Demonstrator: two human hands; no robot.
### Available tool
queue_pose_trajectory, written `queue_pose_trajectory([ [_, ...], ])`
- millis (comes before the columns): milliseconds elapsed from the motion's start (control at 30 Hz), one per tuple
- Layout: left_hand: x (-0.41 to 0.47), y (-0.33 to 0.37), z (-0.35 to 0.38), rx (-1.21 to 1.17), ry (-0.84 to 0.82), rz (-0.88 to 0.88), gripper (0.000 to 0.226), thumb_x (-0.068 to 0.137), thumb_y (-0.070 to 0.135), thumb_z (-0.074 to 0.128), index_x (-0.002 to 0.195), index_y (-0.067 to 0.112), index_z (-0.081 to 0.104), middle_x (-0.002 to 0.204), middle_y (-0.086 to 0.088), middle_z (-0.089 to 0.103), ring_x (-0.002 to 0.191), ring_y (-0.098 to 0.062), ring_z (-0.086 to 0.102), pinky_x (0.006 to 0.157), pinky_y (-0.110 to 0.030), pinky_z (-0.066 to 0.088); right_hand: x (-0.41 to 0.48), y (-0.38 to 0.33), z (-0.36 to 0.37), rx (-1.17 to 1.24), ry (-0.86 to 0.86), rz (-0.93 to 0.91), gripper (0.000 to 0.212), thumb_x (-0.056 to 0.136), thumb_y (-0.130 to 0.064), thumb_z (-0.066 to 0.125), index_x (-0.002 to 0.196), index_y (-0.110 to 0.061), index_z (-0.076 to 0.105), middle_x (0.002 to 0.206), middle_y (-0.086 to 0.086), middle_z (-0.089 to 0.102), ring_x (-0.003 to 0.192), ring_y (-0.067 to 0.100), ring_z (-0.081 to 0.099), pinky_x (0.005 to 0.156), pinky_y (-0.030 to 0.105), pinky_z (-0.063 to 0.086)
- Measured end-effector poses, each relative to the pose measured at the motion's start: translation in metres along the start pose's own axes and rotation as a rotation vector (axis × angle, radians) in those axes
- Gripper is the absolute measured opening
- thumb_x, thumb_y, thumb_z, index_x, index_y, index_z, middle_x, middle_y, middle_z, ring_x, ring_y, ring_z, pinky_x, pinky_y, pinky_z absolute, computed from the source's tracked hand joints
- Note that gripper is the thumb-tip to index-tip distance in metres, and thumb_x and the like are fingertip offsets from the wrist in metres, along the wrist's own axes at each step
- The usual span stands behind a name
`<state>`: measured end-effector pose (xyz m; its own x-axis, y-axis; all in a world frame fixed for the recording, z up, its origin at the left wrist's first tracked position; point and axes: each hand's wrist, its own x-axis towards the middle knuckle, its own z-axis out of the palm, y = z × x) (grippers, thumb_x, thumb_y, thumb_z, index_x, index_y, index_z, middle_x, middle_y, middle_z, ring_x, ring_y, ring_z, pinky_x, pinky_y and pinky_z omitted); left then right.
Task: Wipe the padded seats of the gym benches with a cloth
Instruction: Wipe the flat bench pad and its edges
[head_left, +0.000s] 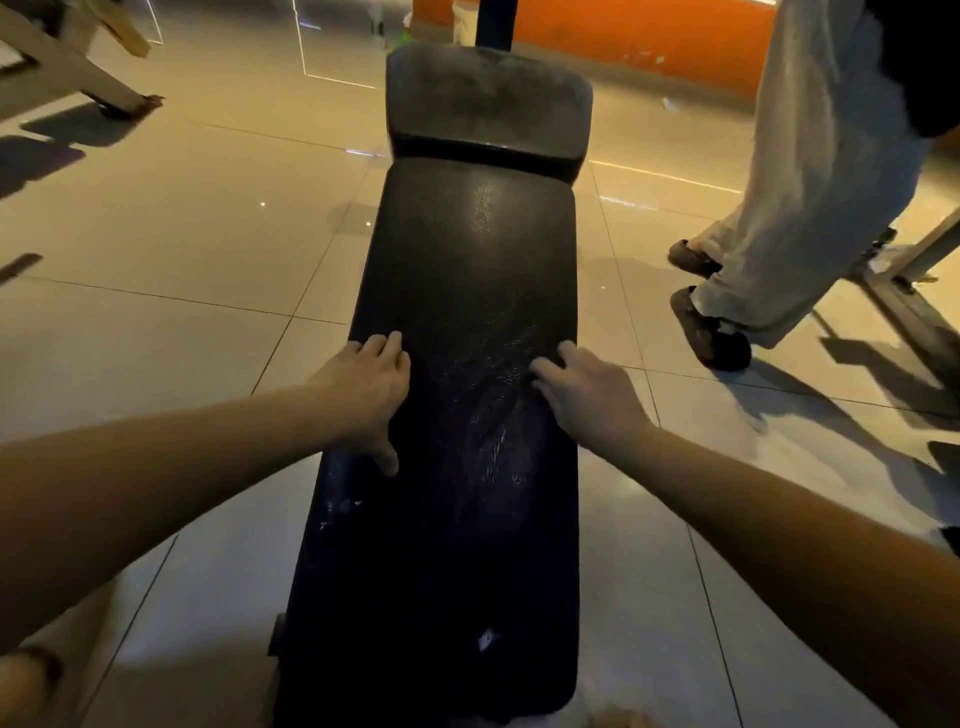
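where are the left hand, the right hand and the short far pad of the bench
left hand (363, 389): head view, back of the hand
right hand (589, 397): head view, back of the hand
short far pad (488, 98): head view, middle of its top face

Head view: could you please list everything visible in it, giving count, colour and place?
long pad: one, black, centre, running away from the camera
short pad: one, dusty black, at the long pad's far end
post: one, dark, behind the short pad
floor: glossy beige tiles, all around
wall: one, orange, top right
wood frame: one, pale, top left
metal frame: one, dark, right edge
bystander: one, in pale clothing, right
cloth: none in view
left hand: one, resting on the long pad's left edge
right hand: one, resting on its right edge
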<state>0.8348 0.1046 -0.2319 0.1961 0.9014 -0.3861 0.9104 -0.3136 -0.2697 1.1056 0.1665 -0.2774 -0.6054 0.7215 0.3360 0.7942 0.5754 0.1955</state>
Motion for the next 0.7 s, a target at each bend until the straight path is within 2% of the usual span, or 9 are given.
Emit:
queue_pose_trajectory([
  [67, 0.003, 0.006, 0.005, -0.024, 0.015, -0.031, 0.145, 0.061, 0.082, 0.074, 0.161, 0.003, 0.004, 0.168, -0.021, -0.002, 0.154, -0.038, 0.009, 0.126, -0.047, 0.02, 0.016, 0.005, -0.001, -0.005, 0.007, 0.134, 0.021, 0.103, -0.03, 0.055, 0.116, -0.016, 0.064, 0.095, 0.01, 0.057, 0.076, 0.028, 0.059, 0.055, 0.032, 0.048],
  [133, 0.005, 0.006, 0.009, -0.06, 0.018, -0.04, 0.146, 0.06, 0.081, 0.076, 0.161, 0.005, 0.001, 0.169, -0.019, -0.005, 0.155, -0.036, 0.005, 0.126, -0.047, 0.018, 0.001, -0.013, -0.001, 0.071, 0.015, 0.098, 0.018, 0.102, -0.026, 0.058, 0.112, -0.013, 0.064, 0.093, 0.01, 0.056, 0.075, 0.027, 0.058, 0.055, 0.031, 0.044],
  [200, 0.004, 0.006, 0.011, -0.087, 0.018, -0.059, 0.146, 0.061, 0.079, 0.077, 0.161, 0.007, -0.001, 0.169, -0.017, -0.008, 0.156, -0.035, 0.002, 0.126, -0.047, 0.017, -0.041, -0.044, -0.004, 0.212, -0.063, -0.08, 0.016, 0.097, -0.025, 0.064, 0.108, -0.013, 0.063, 0.091, 0.01, 0.054, 0.074, 0.027, 0.058, 0.051, 0.032, 0.043],
  [267, 0.003, 0.009, 0.01, -0.111, 0.013, -0.079, 0.145, 0.061, 0.078, 0.078, 0.161, 0.008, -0.002, 0.169, -0.015, -0.009, 0.156, -0.034, 0.0, 0.126, -0.046, 0.017, -0.085, -0.072, -0.011, 0.316, -0.199, -0.354, 0.026, 0.086, -0.022, 0.073, 0.108, -0.014, 0.062, 0.091, 0.01, 0.053, 0.071, 0.027, 0.056, 0.047, 0.03, 0.035],
  [367, -0.001, 0.015, 0.005, -0.141, 0.007, -0.106, 0.146, 0.061, 0.074, 0.081, 0.162, 0.009, -0.003, 0.169, -0.013, -0.012, 0.157, -0.032, -0.002, 0.125, -0.046, 0.017, -0.098, -0.069, -0.001, 0.237, -0.233, -0.647, 0.035, 0.082, -0.018, 0.074, 0.114, -0.015, 0.061, 0.092, 0.01, 0.053, 0.07, 0.024, 0.052, 0.048, 0.03, 0.03],
  [433, -0.001, 0.02, 0.002, -0.151, -0.001, -0.126, 0.147, 0.06, 0.072, 0.083, 0.162, 0.009, -0.003, 0.169, -0.013, -0.012, 0.156, -0.032, -0.001, 0.125, -0.046, 0.017, -0.075, -0.048, 0.003, 0.194, -0.16, -0.585, 0.024, 0.088, -0.02, 0.071, 0.11, -0.015, 0.063, 0.09, 0.01, 0.053, 0.07, 0.025, 0.054, 0.048, 0.031, 0.034],
  [500, -0.002, 0.021, 0.001, -0.143, -0.002, -0.137, 0.148, 0.059, 0.072, 0.084, 0.162, 0.008, -0.002, 0.17, -0.013, -0.012, 0.156, -0.032, -0.001, 0.125, -0.046, 0.018, -0.036, -0.018, 0.006, 0.165, -0.035, -0.4, 0.016, 0.095, -0.026, 0.065, 0.107, -0.016, 0.064, 0.09, 0.01, 0.055, 0.071, 0.027, 0.058, 0.048, 0.033, 0.041],
  [633, -0.003, 0.014, 0.015, -0.149, 0.024, -0.138, 0.144, 0.063, 0.076, 0.079, 0.162, 0.014, -0.006, 0.17, -0.008, -0.016, 0.157, -0.028, -0.005, 0.125, -0.046, 0.017, 0.026, 0.009, 0.007, 0.105, 0.072, 0.04, 0.022, 0.104, -0.033, 0.051, 0.117, -0.019, 0.064, 0.099, 0.008, 0.059, 0.082, 0.027, 0.062, 0.061, 0.035, 0.053],
  [700, 0.0, 0.007, 0.021, -0.164, 0.035, -0.126, 0.144, 0.063, 0.077, 0.077, 0.162, 0.016, -0.008, 0.17, -0.007, -0.017, 0.157, -0.027, -0.006, 0.126, -0.046, 0.015, 0.024, -0.005, 0.008, 0.125, 0.09, 0.085, 0.022, 0.104, -0.031, 0.051, 0.117, -0.018, 0.063, 0.099, 0.008, 0.058, 0.081, 0.026, 0.061, 0.062, 0.036, 0.055],
])
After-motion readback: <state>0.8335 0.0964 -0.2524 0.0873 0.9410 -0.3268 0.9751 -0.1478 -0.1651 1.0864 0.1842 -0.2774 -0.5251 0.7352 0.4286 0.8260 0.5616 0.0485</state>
